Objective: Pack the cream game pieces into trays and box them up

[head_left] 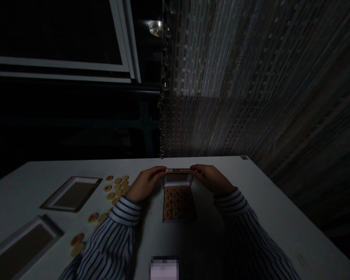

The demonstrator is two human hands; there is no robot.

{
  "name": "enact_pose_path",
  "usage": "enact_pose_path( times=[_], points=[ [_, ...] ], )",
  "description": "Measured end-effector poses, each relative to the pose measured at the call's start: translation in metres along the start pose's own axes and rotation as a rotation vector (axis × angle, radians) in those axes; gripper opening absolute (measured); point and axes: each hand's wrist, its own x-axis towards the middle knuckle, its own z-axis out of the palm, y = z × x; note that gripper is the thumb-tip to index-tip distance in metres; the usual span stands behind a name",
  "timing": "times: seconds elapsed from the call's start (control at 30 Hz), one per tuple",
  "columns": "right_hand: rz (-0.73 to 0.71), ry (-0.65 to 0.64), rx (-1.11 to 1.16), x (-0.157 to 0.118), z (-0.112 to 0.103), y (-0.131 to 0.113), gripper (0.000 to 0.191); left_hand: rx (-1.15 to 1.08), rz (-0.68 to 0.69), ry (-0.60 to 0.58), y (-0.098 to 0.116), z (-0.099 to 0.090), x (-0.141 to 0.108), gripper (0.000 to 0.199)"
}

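My left hand [146, 182] and my right hand [214, 179] grip the two ends of a box lid [179, 178], thumbs and fingers closed on it. The lid is tilted up on edge, with a barcode and print along its top side. Right below it lies an open box [170, 221] holding rows of round Chinese chess pieces [175, 200] with red characters. The lid stands at the box's far end; whether they touch, I cannot tell. Shadow darkens the box's right half.
Loose round pieces [118, 188] are scattered left of my left forearm, some with red characters. Farther left lie a shallow open tray or lid [72, 210] and another open box part [43, 221] on the white table [268, 217]. A bead curtain [221, 77] hangs behind the table.
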Motion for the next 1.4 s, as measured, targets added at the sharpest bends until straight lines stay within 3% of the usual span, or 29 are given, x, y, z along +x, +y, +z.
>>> enact_pose_path(
  times=[1.0,1.4],
  points=[
    [-0.02,0.011,-0.033,-0.0043,-0.0012,-0.0014,0.029,0.05,0.037,0.005,0.0036,-0.0001,-0.0009,0.034],
    [0.038,0.009,0.008,-0.0051,0.0015,0.0001,0.031,0.072,-0.003,0.075,-0.0018,0.0055,-0.0076,0.036]
  ],
)
